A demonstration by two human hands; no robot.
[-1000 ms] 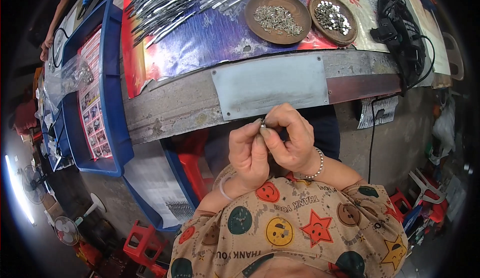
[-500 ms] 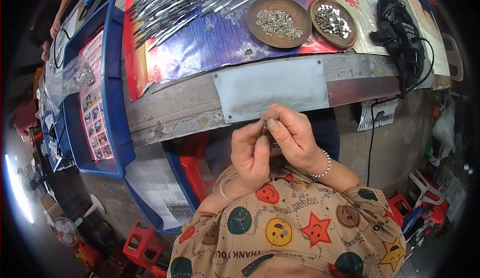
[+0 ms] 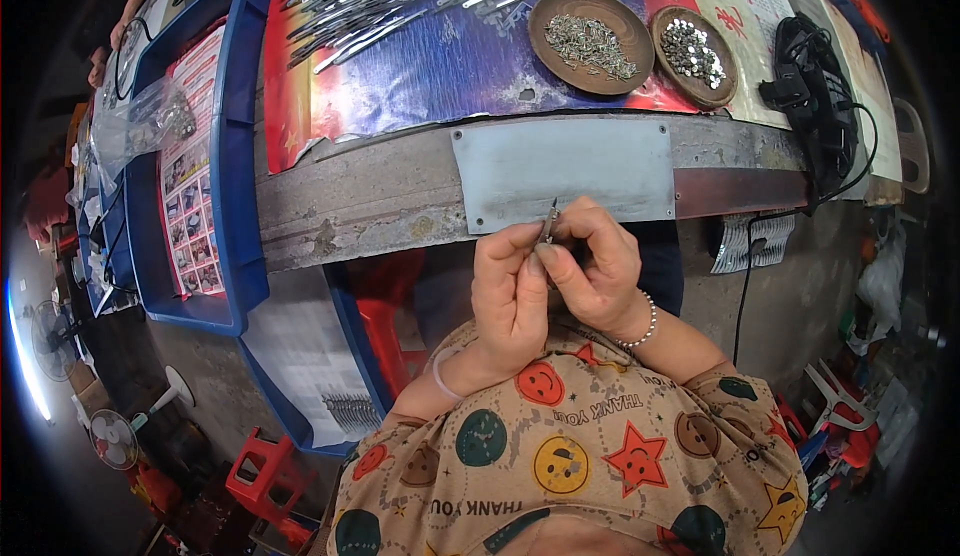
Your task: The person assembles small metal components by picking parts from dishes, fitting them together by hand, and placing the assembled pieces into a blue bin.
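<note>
Between my two hands is a slim metal piece (image 3: 550, 220) with a dark, narrow tip pointing away from me, just in front of the pale metal plate on the table edge. My left hand (image 3: 511, 294) pinches it from the left with thumb and fingers. From the right, the thumb and curled fingers of my right hand (image 3: 597, 264) close on the same piece. Fingers cover most of it, so its exact kind does not show. Beyond lie a brown dish of small metal pins (image 3: 592, 46) and a smaller dish of round silvery pieces (image 3: 692, 53).
Many long thin metal strips (image 3: 365, 1) lie across the far table. A blue tray (image 3: 240, 256) with printed sheets stands at the left; a lower blue tray (image 3: 275, 381) holds a row of metal pieces. A black cabled device (image 3: 808, 91) sits at right. Another person's hand (image 3: 120, 34) shows far left.
The metal piece has come into clearer view between my fingers, its tip now showing. My hands have shifted slightly to the right in the picture, and the whole view has moved a little.
</note>
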